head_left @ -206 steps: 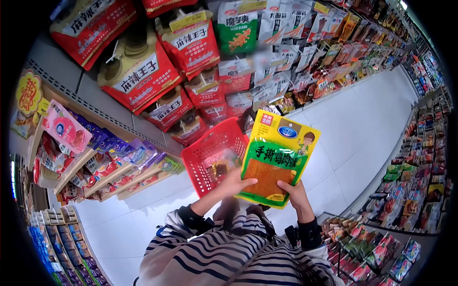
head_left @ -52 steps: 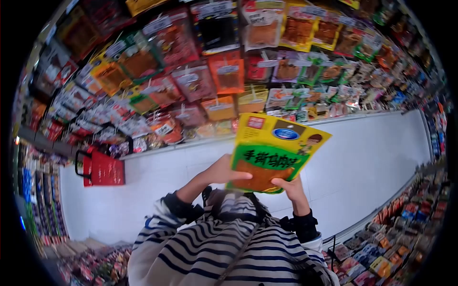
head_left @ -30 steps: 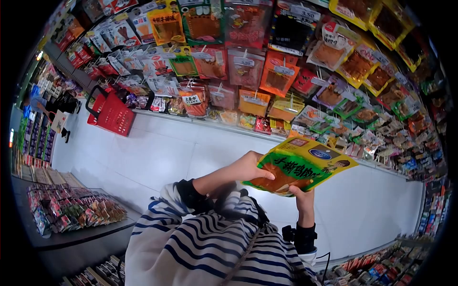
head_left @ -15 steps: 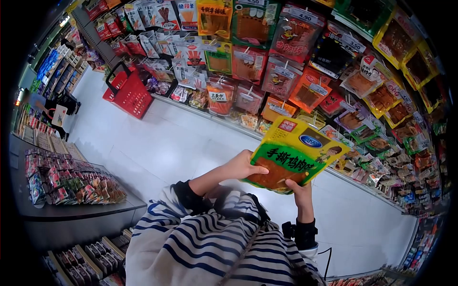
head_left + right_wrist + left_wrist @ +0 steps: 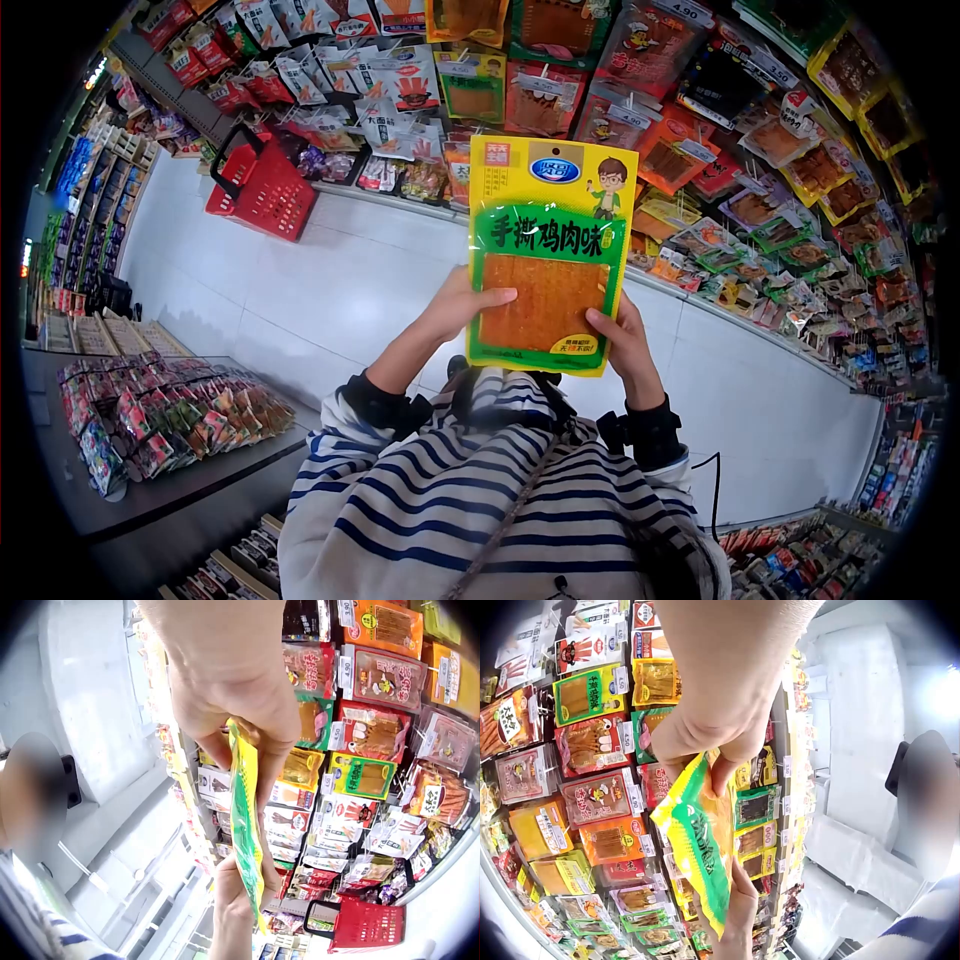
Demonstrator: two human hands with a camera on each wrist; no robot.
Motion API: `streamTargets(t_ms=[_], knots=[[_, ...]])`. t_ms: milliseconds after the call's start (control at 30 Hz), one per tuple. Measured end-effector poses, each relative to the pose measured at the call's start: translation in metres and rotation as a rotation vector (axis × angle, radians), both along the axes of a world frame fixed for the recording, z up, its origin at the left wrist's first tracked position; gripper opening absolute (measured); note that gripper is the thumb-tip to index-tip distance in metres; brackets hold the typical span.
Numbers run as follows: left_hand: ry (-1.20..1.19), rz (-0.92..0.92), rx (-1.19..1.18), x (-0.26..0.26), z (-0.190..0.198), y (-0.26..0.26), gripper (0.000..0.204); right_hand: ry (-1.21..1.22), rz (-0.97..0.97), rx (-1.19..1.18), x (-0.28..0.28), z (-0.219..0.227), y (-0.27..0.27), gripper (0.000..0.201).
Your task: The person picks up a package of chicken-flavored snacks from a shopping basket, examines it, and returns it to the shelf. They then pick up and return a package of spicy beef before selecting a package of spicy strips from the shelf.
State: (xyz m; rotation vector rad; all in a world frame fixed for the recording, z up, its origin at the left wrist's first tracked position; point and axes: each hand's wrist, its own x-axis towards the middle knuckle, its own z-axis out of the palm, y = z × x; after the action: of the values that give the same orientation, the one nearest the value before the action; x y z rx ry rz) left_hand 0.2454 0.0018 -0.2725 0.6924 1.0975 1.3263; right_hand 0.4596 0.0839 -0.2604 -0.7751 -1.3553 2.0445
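Observation:
A yellow and green snack packet (image 5: pixel 545 300), with a clear window over a flat orange-brown snack, is held upright in front of the striped top in the head view. My left hand (image 5: pixel 462 303) grips its left edge, thumb across the front. On the opposite edge my right hand (image 5: pixel 628 345) pinches it, thumb over the lower right corner and fingers behind. From the left wrist view the packet (image 5: pixel 697 832) appears tilted, the left hand (image 5: pixel 712 739) pinching its edge. In the right wrist view the packet (image 5: pixel 246 817) shows nearly edge-on beneath the right hand (image 5: pixel 236 712).
A red shopping basket (image 5: pixel 262 190) stands on the white floor (image 5: pixel 330 270) against the far shelf. Packets hang on hooks along that shelf, including a similar yellow and green packet (image 5: pixel 472 88). A grey display stand (image 5: pixel 190 480) with several bagged snacks is at the left.
Over the last second the packet has come up and turned to face the camera, still in both hands. Earlier, the view swung along the shelf, and the basket, once close by, now stands farther off.

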Motion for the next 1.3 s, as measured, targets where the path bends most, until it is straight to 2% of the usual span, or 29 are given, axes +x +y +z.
streamTargets(t_ms=[67, 133, 167, 200, 267, 300, 367, 400, 467, 500, 567, 600, 700, 733, 833, 933, 1000, 1033, 1100, 1167, 1200, 1267, 1300], knots=[[0.051, 0.034, 0.049, -0.009, 0.002, -0.005, 0.032, -0.068, -0.020, 0.025, -0.014, 0.000, -0.006, 0.048], [0.189, 0.147, 0.043, -0.023, -0.012, -0.003, 0.030, -0.162, -0.015, 0.039, -0.027, 0.005, -0.010, 0.049], [0.263, 0.205, 0.039, -0.031, -0.017, -0.003, 0.029, -0.120, 0.002, 0.098, -0.036, 0.013, -0.018, 0.050], [0.272, 0.299, 0.092, -0.031, -0.004, -0.002, 0.030, -0.076, 0.020, 0.156, -0.045, 0.025, -0.025, 0.052], [0.115, 0.357, 0.063, -0.044, -0.003, -0.002, 0.028, 0.090, 0.137, 0.337, -0.063, 0.032, -0.036, 0.059], [0.035, 0.391, 0.051, -0.050, -0.004, -0.005, 0.027, 0.195, 0.202, 0.304, -0.073, 0.034, -0.043, 0.060], [-0.095, 0.323, 0.137, -0.054, 0.007, -0.013, 0.030, 0.404, 0.323, 0.234, -0.091, 0.042, -0.058, 0.061], [-0.136, 0.254, 0.165, -0.057, 0.007, -0.017, 0.026, 0.406, 0.352, 0.201, -0.099, 0.048, -0.062, 0.057], [-0.543, 0.000, 0.309, -0.068, 0.011, -0.030, 0.031, 0.314, 0.203, 0.211, -0.110, 0.038, -0.062, 0.042], [-0.711, -0.113, 0.383, -0.068, 0.031, -0.040, 0.034, 0.271, 0.118, 0.193, -0.114, 0.034, -0.062, 0.038], [-0.972, -0.456, 0.405, -0.084, 0.010, -0.038, 0.042, 0.220, -0.007, 0.215, -0.121, 0.026, -0.062, 0.035], [-1.026, -0.486, 0.354, -0.085, 0.023, -0.049, 0.033, 0.209, -0.031, 0.200, -0.125, 0.023, -0.064, 0.036], [-1.175, -0.394, 0.178, -0.086, 0.041, -0.077, 0.030, 0.154, 0.005, 0.176, -0.140, 0.027, -0.073, 0.037], [-1.173, -0.395, 0.150, -0.087, 0.045, -0.083, 0.026, 0.155, 0.069, 0.165, -0.145, 0.027, -0.074, 0.038], [-1.359, -0.456, 0.159, -0.086, 0.021, -0.090, 0.038, 0.203, 0.170, 0.115, -0.165, 0.032, -0.082, 0.038], [-1.268, -0.449, 0.165, -0.085, 0.033, -0.101, 0.041, 0.304, 0.281, -0.102, -0.178, 0.027, -0.082, 0.033], [-1.230, -0.423, 0.081, -0.083, 0.037, -0.107, 0.043, 0.315, 0.366, -0.211, -0.182, 0.022, -0.078, 0.029], [-1.210, -0.409, 0.041, -0.083, 0.037, -0.109, 0.045, 0.312, 0.316, -0.178, -0.186, 0.023, -0.080, 0.028], [-1.163, -0.528, 0.145, -0.086, 0.029, -0.108, 0.045, 0.307, 0.221, -0.110, -0.195, 0.030, -0.086, 0.026], [-0.899, -0.338, 0.172, -0.085, 0.027, -0.116, 0.048, 0.221, 0.258, -0.145, -0.189, 0.048, -0.089, 0.024], [-0.655, -0.095, 0.145, -0.083, 0.029, -0.131, 0.050, 0.223, 0.251, -0.149, -0.187, 0.051, -0.089, 0.024], [-0.635, 0.150, 0.178, -0.095, 0.030, -0.143, 0.055, 0.272, 0.211, -0.142, -0.185, 0.055, -0.088, 0.023], [-0.552, 0.183, 0.193, -0.104, 0.026, -0.144, 0.055, 0.345, 0.103, -0.092, -0.186, 0.061, -0.091, 0.024]])
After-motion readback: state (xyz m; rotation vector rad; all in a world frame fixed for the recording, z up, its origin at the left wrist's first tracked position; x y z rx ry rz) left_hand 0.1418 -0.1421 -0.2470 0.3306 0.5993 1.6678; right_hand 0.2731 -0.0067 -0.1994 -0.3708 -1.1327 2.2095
